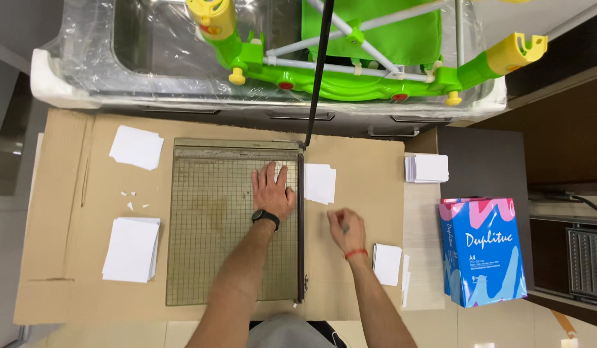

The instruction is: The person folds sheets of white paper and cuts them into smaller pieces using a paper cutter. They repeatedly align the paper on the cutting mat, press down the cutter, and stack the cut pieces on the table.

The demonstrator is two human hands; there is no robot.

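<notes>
Two bare hands over a paper cutter, a flat, square, dull green board with a thin grid of lines and a raised bar along its top edge. Left hand flat on the board, fingers spread wide, palm down, close to the cutting edge, holding nothing. Black watch on that wrist. Right hand blurred, just right of the cutter, over the cardboard; hard to tell if its fingers pinch anything. Red band round that wrist. Long black blade arm up in the air, from the board's top right corner toward the top of the view.

Small white cut sheets flat on the cardboard, just right of the cutting edge, above the right hand. More smooth white paper all round: one stack at upper left, one thicker stack at lower left, one neat stack at upper right, one small pile by the right arm. Tiny white scraps between the two left stacks. Brown, creased cardboard under all of it.

Bright blue and pink paper pack at far right. Shiny clear plastic wrap over a big box at the top, with green and yellow plastic toy parts and white tubes on it.
</notes>
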